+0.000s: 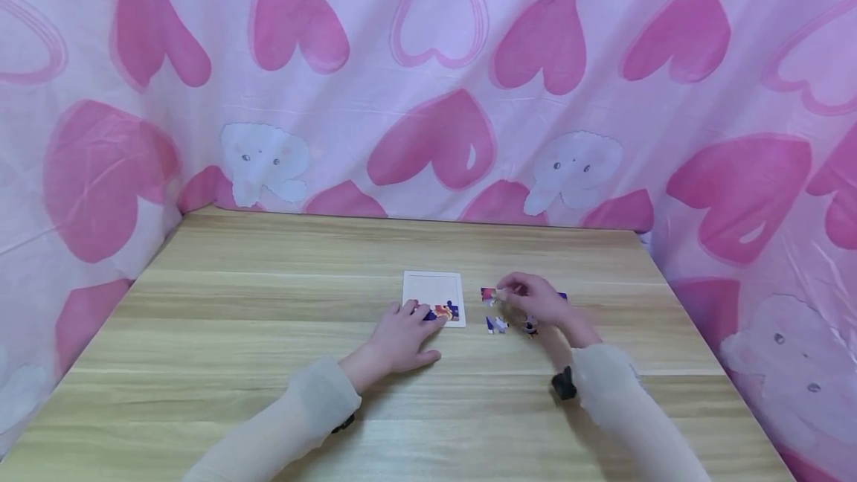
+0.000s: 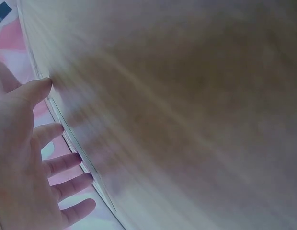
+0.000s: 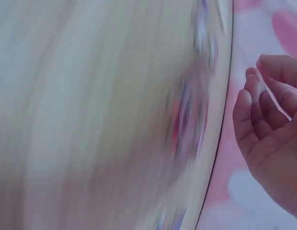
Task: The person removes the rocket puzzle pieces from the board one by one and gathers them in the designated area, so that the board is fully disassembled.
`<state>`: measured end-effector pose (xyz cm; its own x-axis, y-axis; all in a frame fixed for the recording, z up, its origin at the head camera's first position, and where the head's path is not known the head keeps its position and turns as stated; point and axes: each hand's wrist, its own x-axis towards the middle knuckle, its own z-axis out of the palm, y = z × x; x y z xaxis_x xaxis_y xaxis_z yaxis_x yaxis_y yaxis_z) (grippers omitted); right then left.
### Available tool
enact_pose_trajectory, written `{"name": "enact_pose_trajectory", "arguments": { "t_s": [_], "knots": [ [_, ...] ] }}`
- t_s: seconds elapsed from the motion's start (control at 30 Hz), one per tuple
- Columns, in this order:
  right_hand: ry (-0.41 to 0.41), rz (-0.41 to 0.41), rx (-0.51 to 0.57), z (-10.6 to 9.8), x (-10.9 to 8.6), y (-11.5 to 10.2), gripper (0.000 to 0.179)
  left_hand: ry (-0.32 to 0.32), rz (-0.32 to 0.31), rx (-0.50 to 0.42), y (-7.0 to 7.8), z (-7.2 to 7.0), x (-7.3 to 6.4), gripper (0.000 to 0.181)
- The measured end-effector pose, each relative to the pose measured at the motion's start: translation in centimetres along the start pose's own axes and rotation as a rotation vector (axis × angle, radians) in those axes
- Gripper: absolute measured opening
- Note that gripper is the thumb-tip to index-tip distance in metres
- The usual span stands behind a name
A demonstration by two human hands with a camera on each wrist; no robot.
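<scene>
Nearest, along the bottom of the frame, two pale sleeves [image 1: 304,400] reaching in from lower left and lower right, with a small black wrist device [image 1: 564,384] visible below the right cuff.

Just beyond the cuffs, two bare hands. Left hand [image 1: 402,337], slightly below centre: palm down, fingers straight and spread, fingertips over the lower left part of a white puzzle tray [image 1: 431,287], gripping nothing. Right hand [image 1: 535,300], right of centre: fingers bent, thumb and fingertips close together above loose puzzle pieces [image 1: 497,326]; too small and blurred to tell of any piece pinched there.

Around the middle of the frame, the tray, bare across the top, with a strip of joined pieces [image 1: 445,312] in purple, red and yellow along the bottom. Just right of the tray, the loose pieces, scattered beneath and beside the right hand.

Probably very light, thin and stiff, like card; easily bent at the knobs and apt to slide. Best pinched by opposite edges, with the tray steadied at the rim.

Farther up, a wood-grain bench [image 1: 288,266], then a pink curtain [image 1: 428,80] of hearts and white cartoon animals filling the top and sides.
</scene>
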<state>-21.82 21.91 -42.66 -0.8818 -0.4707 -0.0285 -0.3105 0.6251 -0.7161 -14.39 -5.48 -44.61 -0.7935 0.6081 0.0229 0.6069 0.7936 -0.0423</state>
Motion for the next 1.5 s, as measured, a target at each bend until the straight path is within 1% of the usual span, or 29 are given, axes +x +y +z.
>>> {"name": "enact_pose_trajectory", "arguments": {
  "t_s": [0.13,0.23,0.3,0.47,0.6,0.67,0.87,1.0,1.13,1.27,1.33,1.5],
  "knots": [
    [-0.065,-0.032,0.0,2.6,2.2,-1.9,0.015,0.002,-0.007,-0.014,-0.1,0.2,-0.1,0.061],
    [-0.097,-0.06,-0.012,4.3,3.4,-2.5,0.015,0.005,-0.011,-0.047,-0.2,0.1,-0.3,0.062],
    [-0.108,-0.057,-0.01,5.1,4.0,-2.7,0.015,0.01,-0.016,-0.084,-0.3,0.1,-0.4,0.062],
    [-0.121,-0.065,-0.003,6.1,4.9,-3.4,0.014,0.04,-0.032,-0.197,-0.6,-0.1,-0.9,0.061],
    [-0.126,-0.082,-0.032,6.8,5.5,-4.3,0.012,0.046,-0.045,-0.273,-0.8,-0.1,-1.2,0.061],
    [-0.128,-0.084,-0.051,7.2,5.7,-4.7,0.012,0.052,-0.049,-0.296,-0.9,-0.2,-1.3,0.06],
    [-0.139,-0.088,-0.067,8.1,6.2,-5.6,0.012,0.095,-0.041,-0.25,-1.1,-0.2,-1.5,0.054],
    [-0.139,-0.116,-0.08,8.5,6.2,-5.9,0.014,0.081,-0.05,-0.239,-1.2,-0.2,-1.7,0.053],
    [-0.143,-0.125,-0.088,8.7,6.2,-6.1,0.016,0.072,-0.038,-0.23,-1.3,-0.1,-1.7,0.055],
    [-0.153,-0.102,-0.088,8.8,6.2,-6.4,0.017,0.094,-0.017,-0.235,-1.4,-0.2,-2.0,0.053],
    [-0.163,-0.088,-0.09,8.8,6.2,-6.5,0.016,0.093,-0.017,-0.241,-1.4,-0.2,-2.1,0.052],
    [-0.186,-0.056,-0.123,8.8,6.3,-6.8,0.017,0.057,-0.033,-0.262,-1.4,-0.3,-2.5,0.054]
  ]
}}
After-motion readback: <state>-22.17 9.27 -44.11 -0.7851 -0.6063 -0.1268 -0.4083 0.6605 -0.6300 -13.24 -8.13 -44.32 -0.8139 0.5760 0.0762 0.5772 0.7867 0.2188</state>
